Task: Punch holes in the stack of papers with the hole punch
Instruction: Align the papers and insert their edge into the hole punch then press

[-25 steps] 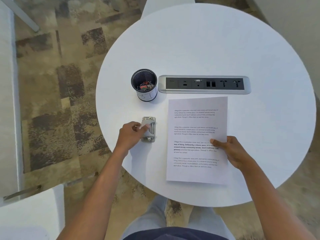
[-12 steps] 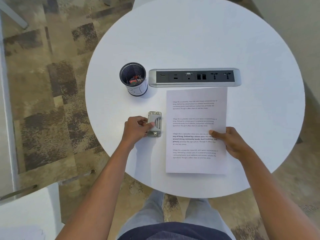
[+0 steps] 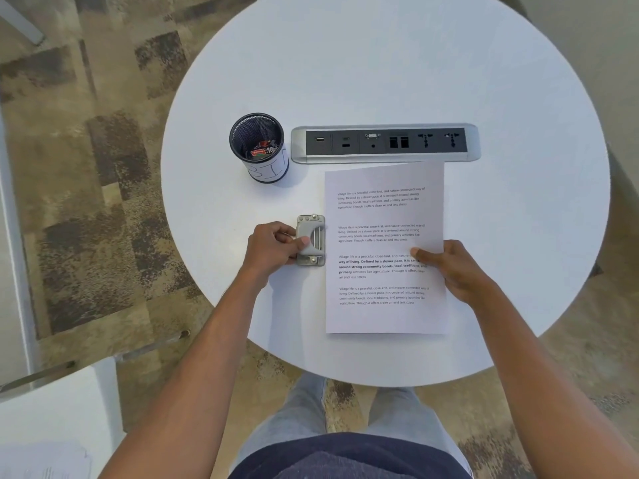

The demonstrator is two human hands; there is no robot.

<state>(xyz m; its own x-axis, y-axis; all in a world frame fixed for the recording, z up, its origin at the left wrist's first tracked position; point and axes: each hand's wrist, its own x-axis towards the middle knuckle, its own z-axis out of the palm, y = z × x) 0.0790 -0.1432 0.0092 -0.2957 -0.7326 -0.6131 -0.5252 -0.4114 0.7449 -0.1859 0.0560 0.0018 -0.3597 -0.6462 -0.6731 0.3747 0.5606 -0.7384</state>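
**At the paper's left edge: seat the punch squarely**

On the table (image 3: 518,98), your left hand (image 3: 273,248) is clamped on the hole punch (image 3: 311,240), just beside the stack of papers (image 3: 383,216). Keep its slot parallel to that edge. Your right hand (image 3: 453,267), fingers together, presses the sheets flat; hold them firmly.

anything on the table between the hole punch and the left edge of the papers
Nothing visible: only a narrow strip of bare table separates the hole punch, gripped by the left hand, from the papers.

Bare forearms, light grey-blue jeans (image 3: 304,409), dark navy top (image 3: 345,458).
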